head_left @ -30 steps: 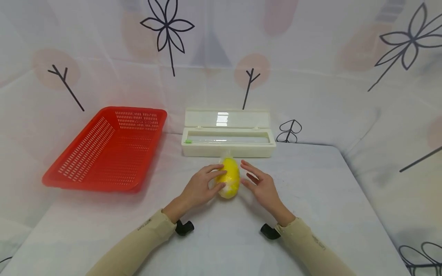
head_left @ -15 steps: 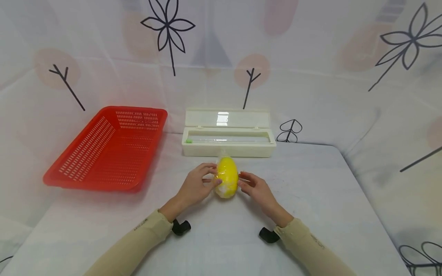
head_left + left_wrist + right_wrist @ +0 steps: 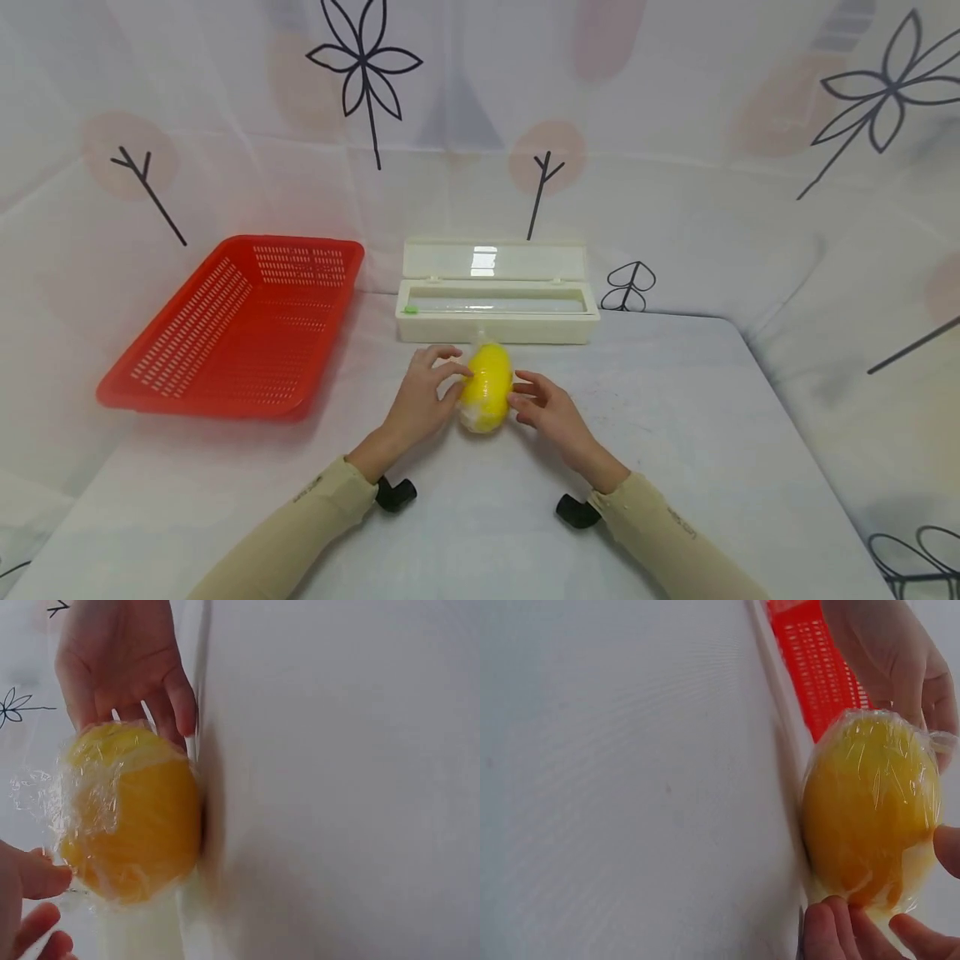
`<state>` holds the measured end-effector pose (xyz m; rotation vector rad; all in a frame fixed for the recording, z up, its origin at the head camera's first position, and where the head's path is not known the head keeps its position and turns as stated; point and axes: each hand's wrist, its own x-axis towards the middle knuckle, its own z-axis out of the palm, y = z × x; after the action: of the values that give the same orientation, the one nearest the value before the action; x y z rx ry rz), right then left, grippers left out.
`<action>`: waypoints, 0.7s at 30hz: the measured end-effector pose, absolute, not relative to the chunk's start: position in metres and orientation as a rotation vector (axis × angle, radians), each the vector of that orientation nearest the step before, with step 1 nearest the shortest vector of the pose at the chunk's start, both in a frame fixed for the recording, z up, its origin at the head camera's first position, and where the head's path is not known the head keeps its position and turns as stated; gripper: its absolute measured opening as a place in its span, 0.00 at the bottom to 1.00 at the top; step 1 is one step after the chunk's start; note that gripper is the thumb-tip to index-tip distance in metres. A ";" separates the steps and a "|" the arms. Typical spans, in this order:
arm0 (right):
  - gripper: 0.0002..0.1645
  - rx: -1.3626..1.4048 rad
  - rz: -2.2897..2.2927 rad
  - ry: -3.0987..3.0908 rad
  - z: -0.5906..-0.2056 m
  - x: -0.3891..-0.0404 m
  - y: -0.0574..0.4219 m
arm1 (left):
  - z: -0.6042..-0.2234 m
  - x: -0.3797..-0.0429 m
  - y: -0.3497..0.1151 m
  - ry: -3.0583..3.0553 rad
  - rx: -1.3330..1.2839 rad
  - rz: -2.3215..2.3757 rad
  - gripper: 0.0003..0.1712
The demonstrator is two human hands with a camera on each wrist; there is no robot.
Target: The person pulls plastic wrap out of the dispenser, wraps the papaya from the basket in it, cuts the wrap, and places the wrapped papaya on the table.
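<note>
A yellow oval fruit (image 3: 487, 387), mango-like in shape, is wrapped in clear cling film and sits on the white table between two hands. My left hand (image 3: 420, 396) is at its left side, with fingertips on the film. On the opposite side, the fingers of my right hand (image 3: 551, 415) are bent loosely against the fruit. Crinkled loose film bunches on one side of the fruit (image 3: 142, 817) in the left wrist view. From the right wrist, fingertips (image 3: 825, 930) show low against the fruit (image 3: 870, 810), with the thumb at its side.
Behind the fruit stands a cream cling film dispenser (image 3: 498, 327), lid raised, a film roll and green slider inside. A red perforated basket (image 3: 202, 400) is at the back left. Patterned cloth hangs behind the white-covered table (image 3: 675, 400).
The fruit has shifted slightly left and tilted, its lower end swinging left. My left hand moved off its top to the left side; my right hand came in against the right side.
</note>
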<state>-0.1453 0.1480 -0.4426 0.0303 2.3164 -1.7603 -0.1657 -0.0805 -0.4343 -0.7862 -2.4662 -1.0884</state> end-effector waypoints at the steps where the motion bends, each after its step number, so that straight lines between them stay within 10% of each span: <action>1: 0.34 0.033 -1.766 2.311 -0.442 -0.145 0.148 | -0.434 -0.166 -0.081 -2.472 -0.804 -1.029 0.10; 21: 0.33 0.030 -1.905 2.267 -0.427 -0.137 0.148 | -0.431 -0.158 -0.071 -2.923 -0.547 -1.227 0.34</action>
<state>-0.1372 0.1484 -0.4274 0.0296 2.2667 -1.9049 -0.1581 -0.0708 -0.4311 -0.5473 -2.9230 -1.2266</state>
